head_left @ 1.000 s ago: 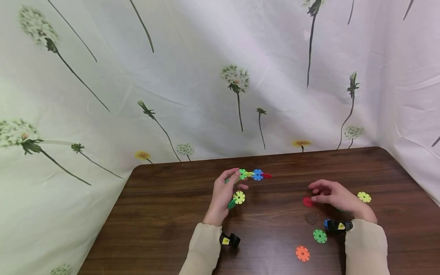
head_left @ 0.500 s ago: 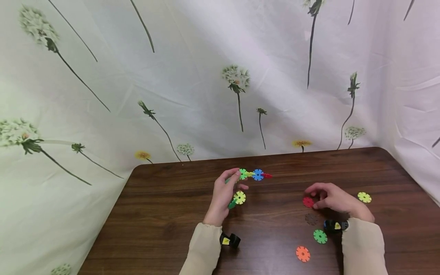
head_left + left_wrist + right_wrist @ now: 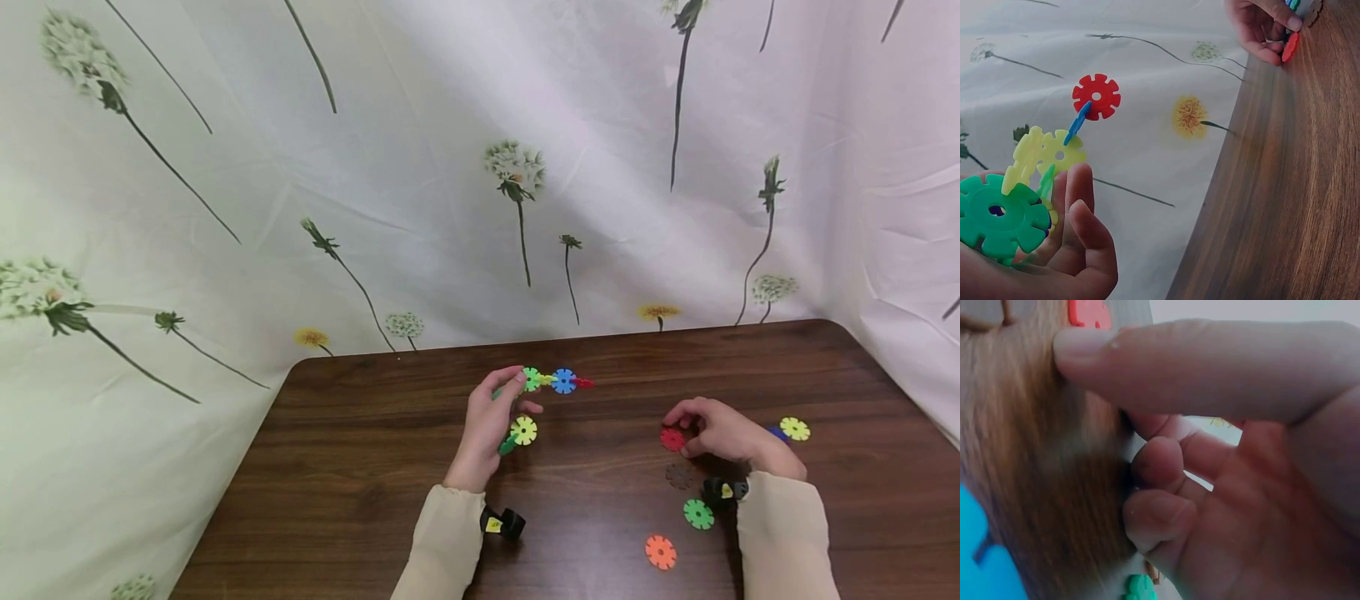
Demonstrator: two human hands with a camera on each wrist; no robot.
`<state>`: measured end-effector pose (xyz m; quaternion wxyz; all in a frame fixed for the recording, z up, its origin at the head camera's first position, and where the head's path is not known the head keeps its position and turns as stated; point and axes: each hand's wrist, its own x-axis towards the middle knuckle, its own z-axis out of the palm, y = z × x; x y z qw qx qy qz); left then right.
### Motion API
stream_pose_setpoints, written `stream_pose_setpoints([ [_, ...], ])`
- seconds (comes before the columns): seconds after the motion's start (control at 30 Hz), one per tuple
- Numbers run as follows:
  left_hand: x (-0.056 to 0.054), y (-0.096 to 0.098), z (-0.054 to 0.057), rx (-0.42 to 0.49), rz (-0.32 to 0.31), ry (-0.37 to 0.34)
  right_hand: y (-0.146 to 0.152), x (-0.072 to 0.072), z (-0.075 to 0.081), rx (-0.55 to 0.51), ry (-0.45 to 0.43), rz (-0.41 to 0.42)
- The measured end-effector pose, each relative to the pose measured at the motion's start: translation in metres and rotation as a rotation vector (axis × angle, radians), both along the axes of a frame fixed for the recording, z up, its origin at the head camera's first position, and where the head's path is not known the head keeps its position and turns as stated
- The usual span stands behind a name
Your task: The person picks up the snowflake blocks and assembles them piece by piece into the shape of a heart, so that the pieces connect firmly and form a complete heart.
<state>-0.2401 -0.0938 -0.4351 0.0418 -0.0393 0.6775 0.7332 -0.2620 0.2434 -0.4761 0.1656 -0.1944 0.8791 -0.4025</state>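
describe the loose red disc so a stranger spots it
On the brown table, find the right hand. Between thumb and index finger is a flat notched disc, the only red one not joined to the chain in the left hand.

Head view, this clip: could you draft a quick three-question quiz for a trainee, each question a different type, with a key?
1. What colour is the loose disc between the thumb and index finger of the right hand?
2. Whose grip is on the linked chain? A) right hand only; B) left hand only; C) both hands.
3. True or false: the orange disc sits lower in the head view than the loose green disc.

Key: 1. Red. 2. B, left hand only. 3. True.
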Motion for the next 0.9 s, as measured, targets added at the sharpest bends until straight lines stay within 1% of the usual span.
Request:
stream_pose_setpoints([
  [0.17, 0.0002, 0.0003, 0.0004, 0.003, -0.003, -0.004, -0.0027, -0.0017, 0.002, 0.032, 0.02, 0.003],
  [0.3, -0.0002, 0.0006, 0.0014, -0.001, 0.002, -0.01, -0.0041, -0.002, 0.0046, 0.053, 0.019, -0.004],
  [0.5, -0.0001, 0.0005, 0.001, 0.004, -0.003, -0.003, -0.0045, -0.0016, 0.0055, 0.037, 0.007, -0.002],
  [0.67, 0.0005, 0.0002, 0.0003, 0.008, -0.004, -0.006, -0.005, -0.0005, 0.0032, 0.015, 0.006, -0.019],
  [0.9, 0.0013, -0.0009, -0.0005, 0.002, 0.0, -0.002, -0.0049, 0.0005, 0.0015, 0.004, 0.05, -0.032],
])
